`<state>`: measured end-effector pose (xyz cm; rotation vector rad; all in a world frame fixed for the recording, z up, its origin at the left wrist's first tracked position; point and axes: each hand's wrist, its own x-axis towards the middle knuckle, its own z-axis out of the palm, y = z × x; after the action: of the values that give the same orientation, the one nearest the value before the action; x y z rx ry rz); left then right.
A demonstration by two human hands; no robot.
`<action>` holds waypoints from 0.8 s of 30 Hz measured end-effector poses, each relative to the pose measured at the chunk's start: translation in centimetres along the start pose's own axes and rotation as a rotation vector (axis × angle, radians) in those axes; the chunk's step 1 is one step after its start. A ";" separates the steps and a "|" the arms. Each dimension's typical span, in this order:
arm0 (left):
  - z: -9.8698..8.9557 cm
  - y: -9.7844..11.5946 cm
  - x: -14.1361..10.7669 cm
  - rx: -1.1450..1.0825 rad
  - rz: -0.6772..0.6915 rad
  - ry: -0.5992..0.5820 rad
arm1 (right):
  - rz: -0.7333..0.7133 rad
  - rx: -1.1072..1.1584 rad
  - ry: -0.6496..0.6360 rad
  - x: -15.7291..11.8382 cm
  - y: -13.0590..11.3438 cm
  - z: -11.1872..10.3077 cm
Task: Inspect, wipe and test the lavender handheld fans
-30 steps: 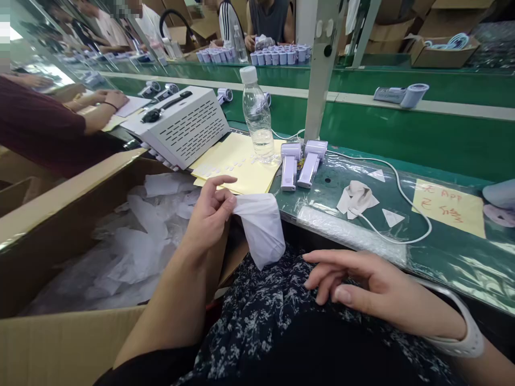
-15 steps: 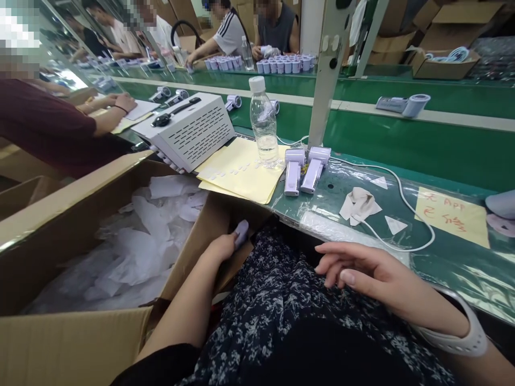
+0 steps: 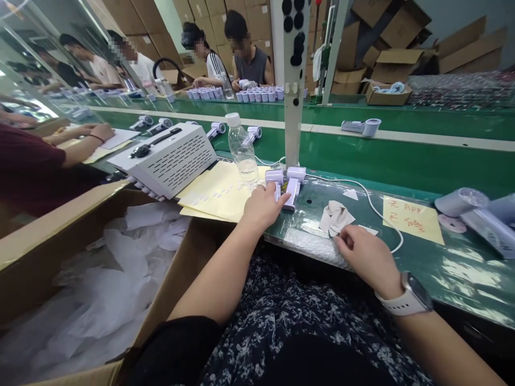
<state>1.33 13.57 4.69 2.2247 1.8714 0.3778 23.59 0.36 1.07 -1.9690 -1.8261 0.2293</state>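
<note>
My left hand (image 3: 261, 208) reaches over two lilac handheld fans (image 3: 296, 175) lying side by side on the green bench. Its fingers are spread over the left fan's handle and the thumb lies by the right one; the hand covers most of the left handle. My right hand (image 3: 368, 257) rests at the near edge of a crumpled pale cloth (image 3: 335, 216), with thumb and fingers curled together. What is between them is hidden. A white cable (image 3: 374, 201) loops around behind that hand. A white triangular scrap (image 3: 351, 194) lies beyond the cloth.
A cardboard box (image 3: 177, 279) with white wrapping sheets stands at left. Behind it are a grey vented device (image 3: 169, 161), yellow sheets (image 3: 213, 198) and a plastic bottle (image 3: 243, 153). A metal post (image 3: 293, 107) rises ahead. More fans (image 3: 462, 201) lie right; people work across the belt.
My left hand has come up out of the box, where it held a lilac object, to the fans on the bench. My right hand has moved down to the cloth; the view has shifted.
</note>
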 end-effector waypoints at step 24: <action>2.8 3.9 -4.5 0.177 0.321 0.010 | -0.236 0.269 -0.029 -0.2 2.0 0.5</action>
<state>5.12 8.48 2.97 2.6551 1.6060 0.2826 25.13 0.17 -0.25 -1.5631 -1.9142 0.4073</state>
